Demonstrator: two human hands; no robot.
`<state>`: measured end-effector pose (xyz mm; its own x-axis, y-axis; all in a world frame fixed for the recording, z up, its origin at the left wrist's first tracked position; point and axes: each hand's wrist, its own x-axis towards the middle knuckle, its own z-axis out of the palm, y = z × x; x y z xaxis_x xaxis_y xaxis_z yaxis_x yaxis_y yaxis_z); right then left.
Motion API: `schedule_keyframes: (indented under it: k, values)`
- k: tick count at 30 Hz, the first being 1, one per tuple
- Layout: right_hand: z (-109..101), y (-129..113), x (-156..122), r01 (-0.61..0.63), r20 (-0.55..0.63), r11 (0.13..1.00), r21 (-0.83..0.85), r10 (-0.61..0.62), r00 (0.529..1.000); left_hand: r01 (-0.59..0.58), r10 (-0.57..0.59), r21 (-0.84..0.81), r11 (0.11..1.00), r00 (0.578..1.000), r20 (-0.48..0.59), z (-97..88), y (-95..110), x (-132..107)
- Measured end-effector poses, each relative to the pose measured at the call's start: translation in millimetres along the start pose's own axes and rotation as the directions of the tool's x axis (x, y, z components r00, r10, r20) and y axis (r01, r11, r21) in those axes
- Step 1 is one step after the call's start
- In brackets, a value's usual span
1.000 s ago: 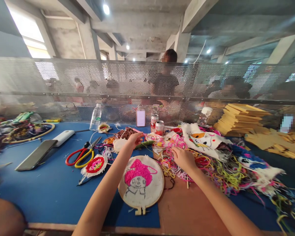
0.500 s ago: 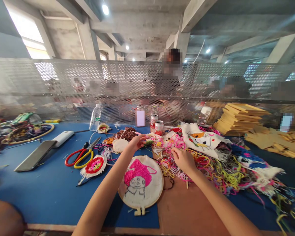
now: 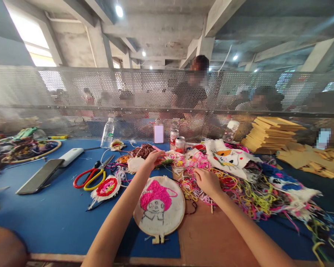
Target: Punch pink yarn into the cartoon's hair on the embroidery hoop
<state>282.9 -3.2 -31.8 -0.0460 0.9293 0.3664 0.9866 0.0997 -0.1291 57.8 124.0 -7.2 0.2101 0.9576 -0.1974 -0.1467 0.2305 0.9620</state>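
My left hand [image 3: 154, 159] is raised over the far edge of the embroidery hoop, its fingers curled round a slim pink pen-like tool [image 3: 156, 148] that is partly hidden. To the right, my right hand [image 3: 208, 181] is closed, thumb and finger pinched at the edge of some pink yarn [image 3: 200, 160]; the fingertips are small and partly covered. Between my forearms lies the round hoop [image 3: 167, 230] with white cloth, showing a drawn character whose hood is filled with pink loops. Just past my left fingers is a small dark green bundle of yarn [image 3: 167, 162].
Red-and-yellow scissors [image 3: 93, 178], a flower patch [image 3: 107, 186] and a phone [image 3: 41, 178] lie left. Tangled yarn [image 3: 247, 196] and a stitched cloth [image 3: 228, 155] spread right. Two cans [image 3: 180, 144], a bottle [image 3: 108, 133] and stacked yellow frames [image 3: 269, 135] stand behind, before a perforated screen.
My left hand has shifted very slightly, and more of the pink tool shows beside it. My right hand has barely moved. Behind the screen, a standing person has shifted a little.
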Motion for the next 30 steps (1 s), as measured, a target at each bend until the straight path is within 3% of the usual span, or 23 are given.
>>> schedule_keyframes:
  k: [13,21,26,30]
  values:
    - [2,0,0,-0.013,-0.013,0.998,0.058,0.014,1.000,0.024,-0.024,0.037,0.999,1.000,0.002,1.9,-3,1]
    - [5,-5,-3,-0.019,0.012,0.966,0.257,0.017,1.000,0.041,-0.054,0.113,0.993,0.992,0.115,18.4,-6,-8]
    - [7,-5,-2,-0.062,0.053,0.853,0.519,0.040,0.998,-0.007,-0.029,0.155,0.988,0.972,0.234,29.2,-4,-17]
    - [12,-6,2,-0.128,0.155,0.638,0.759,0.014,0.988,-0.065,-0.011,0.190,0.980,0.928,0.372,41.6,-7,-28]
